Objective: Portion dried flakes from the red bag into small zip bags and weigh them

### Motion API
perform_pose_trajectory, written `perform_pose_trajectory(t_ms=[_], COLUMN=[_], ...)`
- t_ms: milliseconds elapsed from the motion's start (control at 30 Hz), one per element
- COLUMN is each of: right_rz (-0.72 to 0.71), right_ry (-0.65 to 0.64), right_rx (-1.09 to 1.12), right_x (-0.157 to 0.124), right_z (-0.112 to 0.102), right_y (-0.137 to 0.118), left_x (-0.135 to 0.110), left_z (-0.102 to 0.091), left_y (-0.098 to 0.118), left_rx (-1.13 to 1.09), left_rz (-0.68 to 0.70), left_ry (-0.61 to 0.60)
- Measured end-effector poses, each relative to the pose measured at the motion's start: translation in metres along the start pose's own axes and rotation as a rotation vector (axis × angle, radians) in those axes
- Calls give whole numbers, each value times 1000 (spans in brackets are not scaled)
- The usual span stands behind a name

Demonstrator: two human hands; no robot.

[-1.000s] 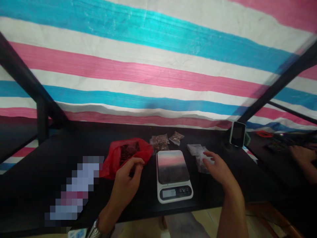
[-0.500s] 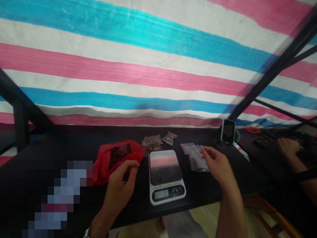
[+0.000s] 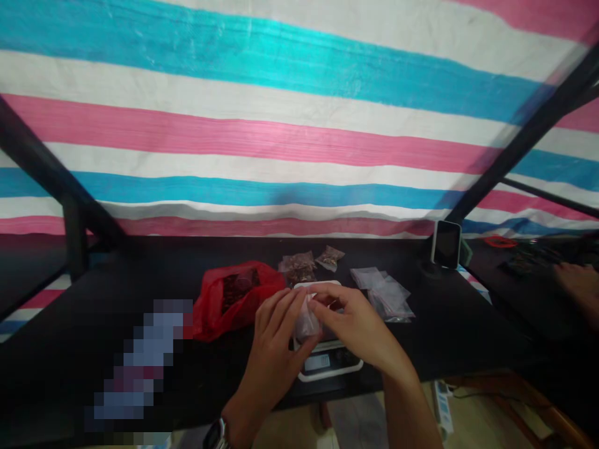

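A small clear plastic bag (image 3: 306,322) is between my two hands above the kitchen scale (image 3: 337,373). My left hand (image 3: 275,344) is closed on the bag's left side. My right hand (image 3: 362,325) pinches it near the top with thumb and fingers. Most of the scale's plate is hidden behind my hands, while its lit display shows at the front. To the left lies an open red plastic bag (image 3: 208,305) with dark brown pieces (image 3: 234,293) in it. A stack of flat clear bags (image 3: 387,294) rests right of the scale.
Behind the scale lie filled clear bags (image 3: 299,267) and a smaller filled one (image 3: 330,257). A white-framed device (image 3: 447,244) stands at the back right. Black frame bars slope up on both sides. Another person's hand (image 3: 578,280) is at the far right.
My right hand has come left from the bag stack to above the scale with a clear bag. My left hand has moved right from beside the red bag and now holds it too.
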State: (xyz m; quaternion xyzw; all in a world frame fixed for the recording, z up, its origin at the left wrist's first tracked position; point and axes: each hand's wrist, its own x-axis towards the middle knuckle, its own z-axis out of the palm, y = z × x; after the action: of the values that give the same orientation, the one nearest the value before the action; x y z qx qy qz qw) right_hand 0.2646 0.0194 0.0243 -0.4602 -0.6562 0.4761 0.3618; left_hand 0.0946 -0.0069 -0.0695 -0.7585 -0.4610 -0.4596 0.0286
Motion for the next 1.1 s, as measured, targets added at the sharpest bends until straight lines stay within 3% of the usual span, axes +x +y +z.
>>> perform_pose_trajectory(t_ms=[167,500,833,967,1100], right_rz=[16,-1,-10,-28,-108], right_ry=[-18,-36,-79,-65,91], right_rx=[-41,-213,-237,-220,-220], right_x=[1,-3,-5,3,27], right_z=[3,11,0,2,26], right_y=[4,1,0,2,7], left_x=[1,3,3,1,-3], left_z=[-3,-19,-27,-30,-39], left_y=[-8,-5,-10,-15,-23], left_rx=[-65,-146,-295,-301,-261], left_rz=[-88,-72,-137,-141,-242], left_ry=[-26,-176,-193,-112,41])
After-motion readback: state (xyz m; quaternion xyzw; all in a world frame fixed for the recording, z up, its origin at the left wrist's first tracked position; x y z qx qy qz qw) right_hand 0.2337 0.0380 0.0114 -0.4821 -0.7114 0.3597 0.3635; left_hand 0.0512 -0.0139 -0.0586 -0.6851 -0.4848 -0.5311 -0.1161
